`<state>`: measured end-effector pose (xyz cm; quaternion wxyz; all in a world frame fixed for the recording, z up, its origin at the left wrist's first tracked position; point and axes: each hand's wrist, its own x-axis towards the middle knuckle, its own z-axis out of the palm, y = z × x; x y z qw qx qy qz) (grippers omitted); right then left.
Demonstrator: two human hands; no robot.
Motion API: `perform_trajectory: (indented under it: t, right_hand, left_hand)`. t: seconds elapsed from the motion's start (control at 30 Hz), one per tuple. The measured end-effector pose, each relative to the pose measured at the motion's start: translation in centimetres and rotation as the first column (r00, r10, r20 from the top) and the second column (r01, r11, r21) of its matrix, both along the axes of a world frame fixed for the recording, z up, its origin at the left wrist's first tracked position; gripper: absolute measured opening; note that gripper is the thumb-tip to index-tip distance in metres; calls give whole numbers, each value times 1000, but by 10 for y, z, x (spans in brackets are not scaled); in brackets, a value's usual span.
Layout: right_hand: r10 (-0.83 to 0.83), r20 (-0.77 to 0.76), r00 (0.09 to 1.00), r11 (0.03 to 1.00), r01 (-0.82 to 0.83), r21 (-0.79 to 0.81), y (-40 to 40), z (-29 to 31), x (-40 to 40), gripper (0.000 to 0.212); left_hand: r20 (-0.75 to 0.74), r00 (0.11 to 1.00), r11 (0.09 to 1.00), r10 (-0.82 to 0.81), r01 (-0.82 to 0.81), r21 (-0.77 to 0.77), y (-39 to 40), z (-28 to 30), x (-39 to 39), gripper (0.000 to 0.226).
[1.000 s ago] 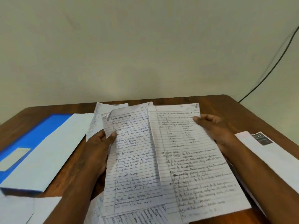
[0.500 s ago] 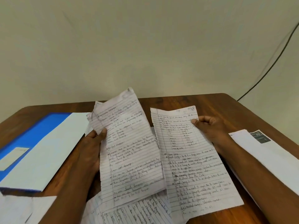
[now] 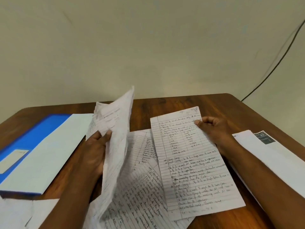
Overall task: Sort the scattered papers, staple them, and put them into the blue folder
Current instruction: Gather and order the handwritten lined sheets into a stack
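Sorting is not finished: left hand (image 3: pixel 97 151) grips one handwritten sheet (image 3: pixel 115 146), right hand (image 3: pixel 212 129) pinches page 3 (image 3: pixel 194 164), nothing stapled, blue folder (image 3: pixel 33 139) waits.

White ruled pages (image 3: pixel 194 164) bear dark handwriting, beside a blue folder (image 3: pixel 38 134) on the brown wood-grain table (image 3: pixel 165 103).

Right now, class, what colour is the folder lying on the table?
Blue, with a pale label; the folder shows in the head view, left side.

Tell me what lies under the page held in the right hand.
Under the page held by the right hand, more handwritten sheets lie on the table; their covered parts are hidden.
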<state>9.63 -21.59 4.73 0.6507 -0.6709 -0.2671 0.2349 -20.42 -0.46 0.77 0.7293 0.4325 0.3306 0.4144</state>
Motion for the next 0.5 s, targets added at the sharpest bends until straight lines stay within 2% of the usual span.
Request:
perform_trajectory:
  t: [0.27, 0.5]
  right_hand:
    - [83, -45, 996, 997, -83, 5, 6, 4, -21, 15]
    - [120, -136, 983, 991, -112, 67, 16, -1, -42, 16]
  left_hand:
    - [-125, 987, 985, -106, 121, 120, -37, 9, 19, 26]
    - [-194, 979, 973, -63, 104, 208, -40, 0, 26, 26]
